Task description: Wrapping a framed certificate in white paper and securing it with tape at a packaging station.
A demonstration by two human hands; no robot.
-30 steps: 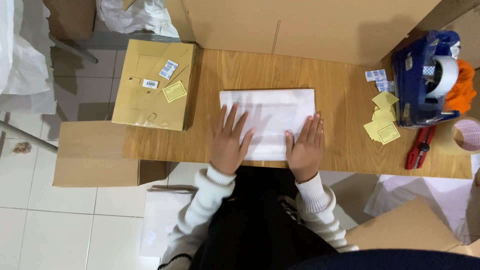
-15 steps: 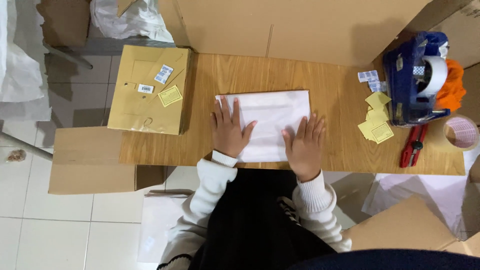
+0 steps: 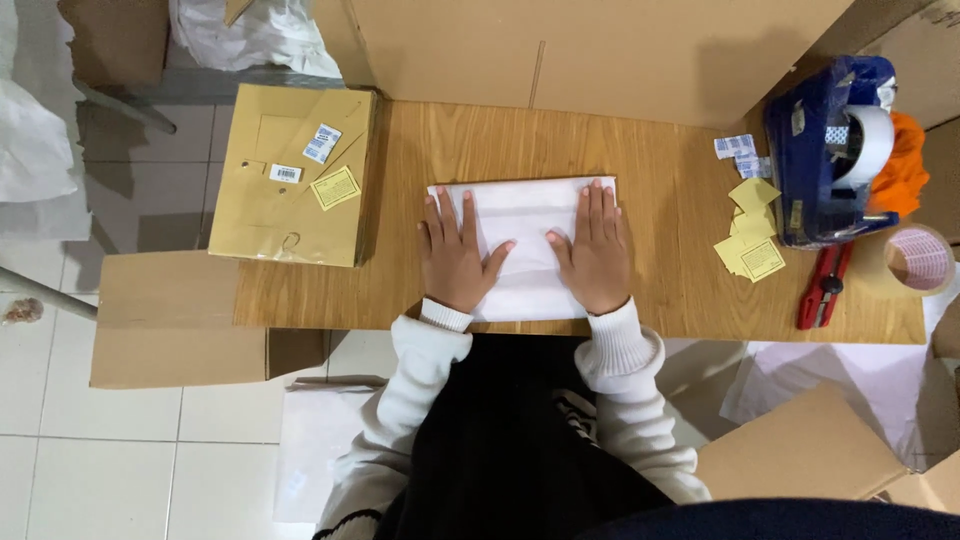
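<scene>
Left hand (image 3: 456, 252): flat, fingers spread, palm pressed on the white package (image 3: 524, 215), holding nothing.
Right hand (image 3: 594, 250): flat likewise, fingers together, pressing the package's right half.
White package: lies mid-table (image 3: 660, 200), under both hands.
Tape dispenser (image 3: 826, 150): blue, at 2 o'clock of the package.
Yellow labels (image 3: 750, 245): at 3 o'clock.
Cardboard box (image 3: 290, 185): at 9 o'clock, on the table's left end.

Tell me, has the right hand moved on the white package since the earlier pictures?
Yes. The right hand slid away from the person, and its fingertips now reach the far edge of the white package.
</scene>
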